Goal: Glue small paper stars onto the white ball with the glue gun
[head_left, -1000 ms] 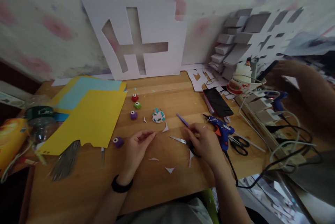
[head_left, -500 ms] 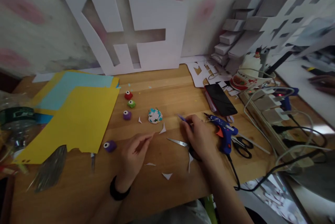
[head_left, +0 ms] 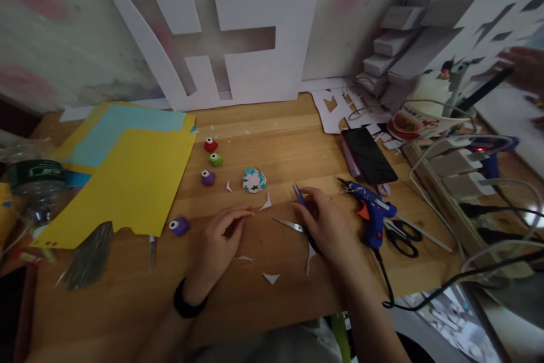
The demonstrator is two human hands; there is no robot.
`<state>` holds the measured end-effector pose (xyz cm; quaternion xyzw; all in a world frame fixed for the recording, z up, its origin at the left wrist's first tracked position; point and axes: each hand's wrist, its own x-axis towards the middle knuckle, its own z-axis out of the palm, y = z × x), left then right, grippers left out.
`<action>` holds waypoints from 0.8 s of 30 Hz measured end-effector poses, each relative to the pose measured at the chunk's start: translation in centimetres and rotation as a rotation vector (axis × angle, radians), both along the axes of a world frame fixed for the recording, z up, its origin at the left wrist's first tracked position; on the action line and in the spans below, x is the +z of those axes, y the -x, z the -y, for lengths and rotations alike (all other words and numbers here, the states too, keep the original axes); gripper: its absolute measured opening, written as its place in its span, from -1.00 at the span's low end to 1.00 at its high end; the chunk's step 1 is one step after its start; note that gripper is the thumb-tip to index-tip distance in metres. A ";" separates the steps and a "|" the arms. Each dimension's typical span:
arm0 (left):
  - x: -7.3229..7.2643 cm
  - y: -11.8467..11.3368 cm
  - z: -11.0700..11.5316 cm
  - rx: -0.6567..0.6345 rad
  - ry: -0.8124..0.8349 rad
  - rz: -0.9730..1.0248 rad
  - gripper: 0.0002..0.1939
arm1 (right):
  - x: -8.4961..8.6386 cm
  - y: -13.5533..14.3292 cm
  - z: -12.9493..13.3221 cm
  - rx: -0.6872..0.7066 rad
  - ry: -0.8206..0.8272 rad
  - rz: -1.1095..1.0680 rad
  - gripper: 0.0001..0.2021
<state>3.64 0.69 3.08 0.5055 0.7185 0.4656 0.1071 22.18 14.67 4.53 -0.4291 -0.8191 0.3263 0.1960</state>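
My left hand [head_left: 223, 244] is pinched over the wood, a tiny yellowish bit at its fingertips. Blue tweezers [head_left: 298, 193] are held in my right hand [head_left: 325, 224], their tips apart and pointing away from me. Under and beside that hand lie scissors [head_left: 289, 223], partly hidden. A round piece with teal stars [head_left: 254, 179] sits beyond my hands. White paper scraps [head_left: 271, 278] lie around them. To the left are purple punches [head_left: 179, 226], [head_left: 208, 177], a green punch [head_left: 215, 159] and a red punch [head_left: 210, 144].
Yellow sheets [head_left: 144, 165] and a plastic bottle [head_left: 36, 182] lie left. On the right are a blue glue gun [head_left: 374, 213], black-handled scissors [head_left: 403, 237], a phone [head_left: 369, 154], a power strip [head_left: 429, 176] and cables. Another person's hand [head_left: 525, 68] shows at the far right.
The view has shifted slightly. The tweezers now point more directly away from me with their tips visibly apart, and a small yellowish bit shows at my left fingertips. The other person's hand has moved up.
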 end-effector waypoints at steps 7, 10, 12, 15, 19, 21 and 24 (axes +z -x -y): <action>0.1 1.4 -2.7 0.161 0.102 -0.042 -0.81 | -0.7 0.0 -0.3 0.032 -0.172 0.044 -0.78; -0.1 1.6 -4.2 0.130 0.079 -0.123 -0.83 | -1.3 0.3 -0.6 0.037 -0.198 0.082 -0.80; -0.3 1.6 -4.4 0.132 0.054 -0.135 -0.86 | -1.3 0.3 -0.5 0.024 -0.235 0.090 -0.79; -0.5 1.6 -4.1 0.150 0.051 -0.132 -0.83 | -0.4 -0.6 0.3 -0.007 -0.260 0.053 -0.76; -0.6 1.6 -4.1 0.160 0.118 -0.129 -0.69 | 0.8 -4.2 2.7 -0.148 -0.274 -0.050 -0.77; -0.5 1.8 -4.6 0.155 0.122 -0.126 -0.67 | 0.9 -6.5 4.1 -0.288 -0.288 -0.032 -0.73; -0.4 2.3 -5.0 0.150 0.067 -0.137 -0.74 | 0.7 -9.6 5.5 -0.502 -0.240 0.062 -0.56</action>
